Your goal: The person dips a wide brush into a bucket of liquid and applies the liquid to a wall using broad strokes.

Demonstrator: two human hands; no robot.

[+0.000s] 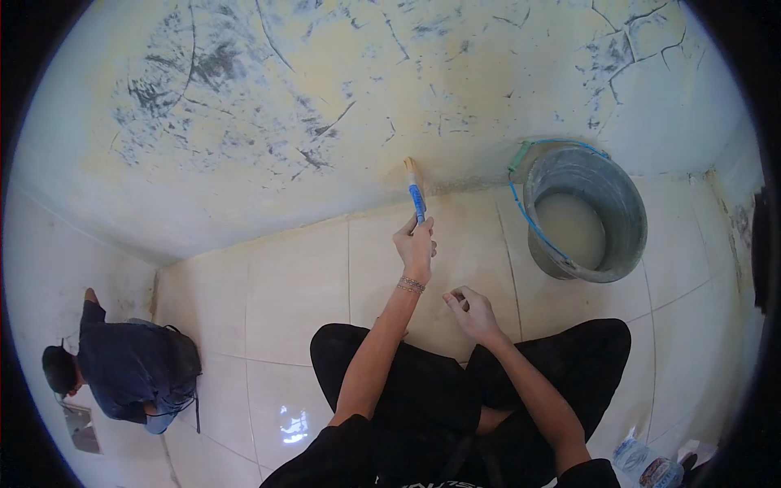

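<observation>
My left hand (416,244) grips the blue handle of a paintbrush (417,198), a bracelet around its wrist. The pale bristles point away from me and meet the lower part of a stained wall (366,122), just above the floor. Dark scuffs and cracks run across the yellowish paint. My right hand (473,314) hovers over my lap, loosely curled, with a gap between thumb and fingers and nothing visible in it. To the right, a grey bucket (634,226) with a blue wire handle stands by the wall, cloudy liquid (570,229) inside.
Pale floor tiles (293,287) lie between my crossed legs and the wall. Another person (131,366) in dark clothing crouches at the left, an arm stretched to the side wall. Clear plastic bottles (659,473) lie at the lower right. A dark object (761,250) sits at the right edge.
</observation>
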